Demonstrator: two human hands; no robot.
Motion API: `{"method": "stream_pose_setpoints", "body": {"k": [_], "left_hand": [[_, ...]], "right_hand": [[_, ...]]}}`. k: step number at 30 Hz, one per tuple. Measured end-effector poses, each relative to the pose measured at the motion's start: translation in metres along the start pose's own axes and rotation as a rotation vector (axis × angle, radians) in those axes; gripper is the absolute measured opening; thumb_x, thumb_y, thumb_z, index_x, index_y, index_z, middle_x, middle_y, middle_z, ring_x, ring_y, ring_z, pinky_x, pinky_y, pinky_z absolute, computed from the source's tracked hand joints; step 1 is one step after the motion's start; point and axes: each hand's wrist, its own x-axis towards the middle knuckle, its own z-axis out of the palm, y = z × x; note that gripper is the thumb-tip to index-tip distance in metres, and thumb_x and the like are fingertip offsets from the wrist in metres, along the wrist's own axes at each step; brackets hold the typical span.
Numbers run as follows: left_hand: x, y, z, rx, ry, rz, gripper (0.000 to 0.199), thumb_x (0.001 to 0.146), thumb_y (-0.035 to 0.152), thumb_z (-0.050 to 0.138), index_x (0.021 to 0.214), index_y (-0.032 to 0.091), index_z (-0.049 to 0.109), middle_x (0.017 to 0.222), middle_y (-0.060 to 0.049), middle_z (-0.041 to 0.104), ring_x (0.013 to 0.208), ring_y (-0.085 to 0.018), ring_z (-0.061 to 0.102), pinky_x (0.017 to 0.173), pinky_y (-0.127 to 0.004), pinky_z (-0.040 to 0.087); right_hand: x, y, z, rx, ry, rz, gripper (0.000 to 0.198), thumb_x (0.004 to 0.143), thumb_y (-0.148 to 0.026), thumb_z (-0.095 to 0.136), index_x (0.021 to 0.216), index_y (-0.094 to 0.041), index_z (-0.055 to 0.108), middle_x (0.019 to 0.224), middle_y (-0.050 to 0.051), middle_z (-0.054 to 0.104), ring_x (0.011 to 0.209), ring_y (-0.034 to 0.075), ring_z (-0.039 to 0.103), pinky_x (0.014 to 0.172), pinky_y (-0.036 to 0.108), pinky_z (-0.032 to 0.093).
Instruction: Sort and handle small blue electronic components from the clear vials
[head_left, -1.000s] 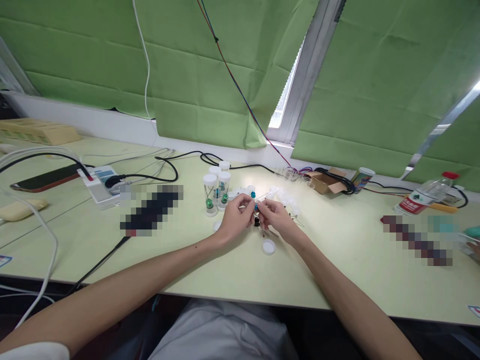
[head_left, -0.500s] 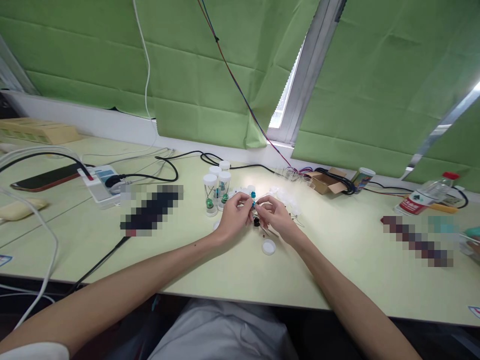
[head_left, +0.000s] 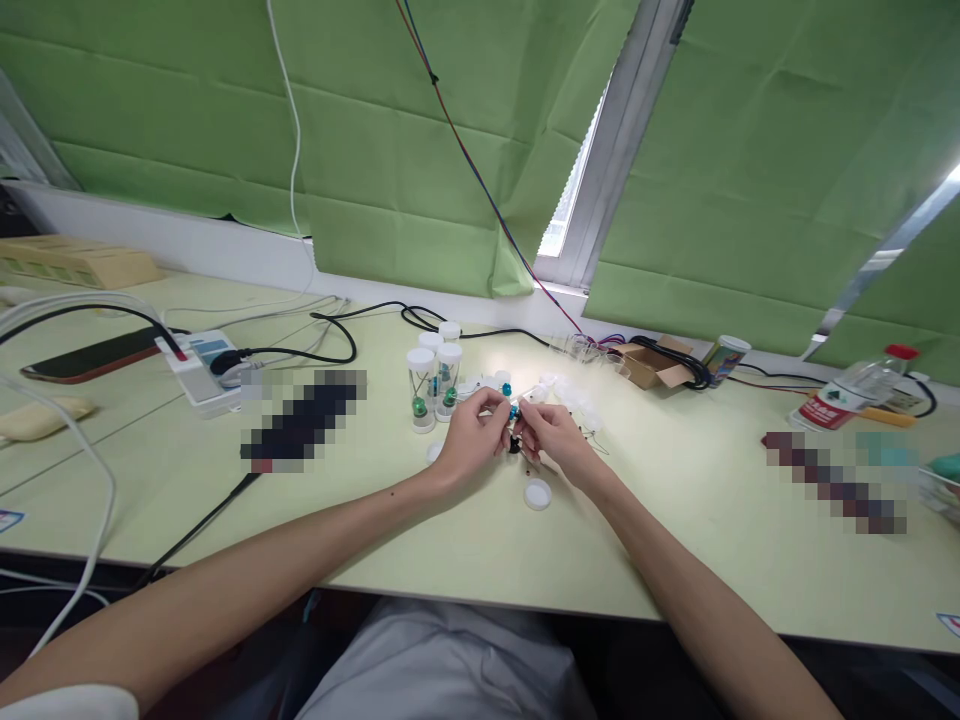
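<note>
Over the middle of the table, my left hand (head_left: 474, 432) pinches a small blue bead (head_left: 514, 411) between thumb and fingertips. My right hand (head_left: 556, 436) meets it from the other side, its fingertips closed right beside the bead; a tiny dark piece shows there, too small to name. Just behind the fingers is a second blue bead-like ball (head_left: 506, 390). A small black object (head_left: 514, 445) shows below, between the hands. In front of them lies a round white lid (head_left: 537, 494).
Clear tubes with white caps (head_left: 421, 385) stand left of my hands, with green balls inside. Behind the right hand lie translucent white pieces (head_left: 574, 400). A cardboard box (head_left: 654, 364) and a bottle (head_left: 844, 395) stand right; a power strip (head_left: 202, 370) lies left.
The fingertips of my right hand have shifted slightly from the blue bead, and a dark bit now shows at them. My left hand keeps its pinch, turned a little.
</note>
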Motion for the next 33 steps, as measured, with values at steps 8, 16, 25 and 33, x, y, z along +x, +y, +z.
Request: {"method": "stream_pose_setpoints", "body": {"k": [8,16,25,33], "left_hand": [[0.0006,0.0012,0.0002,-0.004,0.047,-0.006,0.021,0.087,0.039,0.059,0.079,0.02,0.054,0.054,0.005,0.053,0.043,-0.01,0.051,0.044,-0.023,0.039],[0.0002,0.0016,0.0006,0.01,0.036,-0.011,0.019,0.086,0.036,0.06,0.078,0.02,0.054,0.055,0.004,0.055,0.044,-0.01,0.051,0.044,-0.022,0.039],[-0.0012,0.0021,0.0004,0.017,0.03,-0.003,0.021,0.087,0.037,0.06,0.078,0.02,0.054,0.058,0.004,0.055,0.045,-0.009,0.051,0.045,-0.022,0.039],[-0.0019,0.0061,0.0002,0.024,0.041,0.007,0.019,0.088,0.036,0.058,0.078,0.02,0.054,0.056,0.004,0.055,0.044,-0.01,0.051,0.045,-0.023,0.039]], "right_hand": [[-0.0018,0.0021,0.0003,0.01,0.017,-0.064,0.041,0.079,-0.058,0.068,0.092,-0.022,0.055,0.054,-0.007,0.055,0.042,0.011,0.05,0.043,0.023,0.039],[0.0007,0.0038,-0.0014,-0.016,-0.009,-0.073,0.043,0.081,-0.062,0.063,0.076,-0.02,0.055,0.05,-0.006,0.051,0.04,0.011,0.048,0.042,0.025,0.039],[0.0023,0.0057,0.0004,-0.04,-0.01,-0.033,0.05,0.085,-0.068,0.053,0.073,-0.02,0.056,0.048,-0.003,0.052,0.038,0.011,0.048,0.039,0.024,0.04],[-0.0022,0.0043,-0.0007,0.003,-0.038,-0.079,0.038,0.08,-0.055,0.068,0.092,-0.022,0.052,0.053,-0.008,0.055,0.041,0.01,0.049,0.042,0.022,0.039]]}}
